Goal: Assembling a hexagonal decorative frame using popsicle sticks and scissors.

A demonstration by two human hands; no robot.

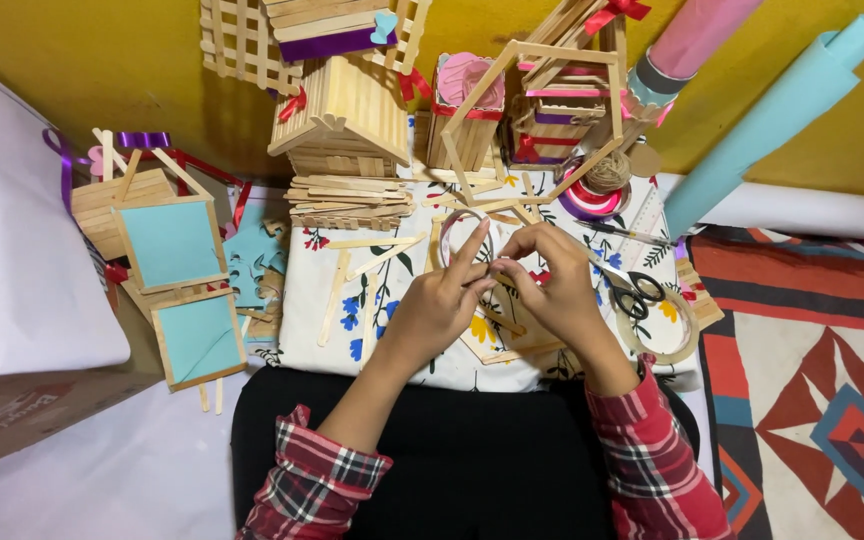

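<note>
Two hands on tape ring

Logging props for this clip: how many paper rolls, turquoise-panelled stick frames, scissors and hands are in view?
Paper rolls: 2, a light blue roll and a pink roll
Turquoise-panelled stick frames: 2, an upper frame and a lower frame
Scissors: 1
Hands: 2, left hand and right hand, both at a tape ring
Total: 7
</note>
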